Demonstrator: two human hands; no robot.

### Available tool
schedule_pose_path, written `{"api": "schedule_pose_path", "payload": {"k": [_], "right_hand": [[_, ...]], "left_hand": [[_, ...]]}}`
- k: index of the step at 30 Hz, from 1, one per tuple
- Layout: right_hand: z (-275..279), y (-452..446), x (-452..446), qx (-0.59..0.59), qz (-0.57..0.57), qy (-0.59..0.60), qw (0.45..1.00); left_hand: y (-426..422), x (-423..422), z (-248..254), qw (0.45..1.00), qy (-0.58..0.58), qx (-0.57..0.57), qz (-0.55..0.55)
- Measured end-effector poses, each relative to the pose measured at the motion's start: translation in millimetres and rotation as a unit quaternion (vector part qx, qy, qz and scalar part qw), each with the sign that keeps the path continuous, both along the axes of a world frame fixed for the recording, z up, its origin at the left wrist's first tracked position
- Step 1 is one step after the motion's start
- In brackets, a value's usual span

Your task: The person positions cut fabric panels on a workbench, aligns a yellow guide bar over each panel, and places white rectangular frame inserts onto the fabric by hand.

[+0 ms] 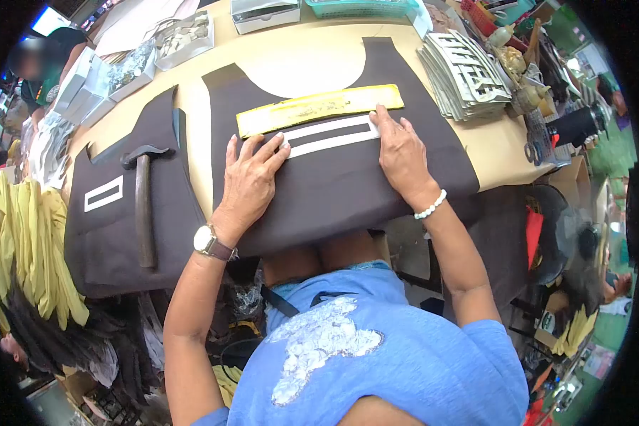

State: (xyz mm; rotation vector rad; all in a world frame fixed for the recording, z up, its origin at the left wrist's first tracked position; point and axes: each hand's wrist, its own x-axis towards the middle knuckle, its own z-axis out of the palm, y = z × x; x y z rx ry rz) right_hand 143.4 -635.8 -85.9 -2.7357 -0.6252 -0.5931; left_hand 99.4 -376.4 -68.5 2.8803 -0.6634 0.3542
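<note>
A dark cut fabric panel (312, 202) with a curved neckline lies on the table in front of me. On it rests a white rectangular frame piece (334, 137), open in the middle. Just above that is a yellow strip (319, 108) with a worn, whitish centre. My left hand (252, 174) lies on the fabric, fingers stretched and apart, fingertips at the frame's left end. My right hand (405, 156) touches the frame's right end with its fingertips, the other fingers loosely bent. Neither hand appears to grip anything.
At left, a hammer (144, 206) lies on another dark panel bearing a white frame (103, 195). Stacked white lettered pieces (468, 78) stand at the back right. Boxes of small parts (184, 39) line the far side. Yellow cloths (28, 241) hang at left; a person (50, 64) is beyond.
</note>
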Motion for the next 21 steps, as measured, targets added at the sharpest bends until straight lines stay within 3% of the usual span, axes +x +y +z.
{"api": "schedule_pose_path", "payload": {"k": [8,9,11,12,13,15,21], "right_hand": [[18,-1,6,-0.015,-0.113,-0.008,0.993],[15,12,1,-0.014,-0.055,-0.065,0.996],[28,64,-26,0.008,-0.006,0.043,0.999],[15,84,-34,-0.017,0.055,-0.044,0.997],[-1,100,-41,-0.010,0.074,-0.034,0.997],[5,105,-48,0.050,0.055,0.017,0.997],[3,41,-38,0.021,0.017,0.046,0.999]], "left_hand": [[5,-3,-6,1.000,-0.001,0.000,-0.009],[4,-3,-5,1.000,-0.003,0.003,-0.012],[5,-2,-4,1.000,-0.002,0.006,-0.015],[5,-2,-3,1.000,0.001,0.007,-0.017],[6,-1,-2,1.000,0.004,0.008,-0.019],[8,0,-1,0.999,0.002,0.018,-0.030],[11,2,2,0.996,-0.015,0.077,-0.045]]}}
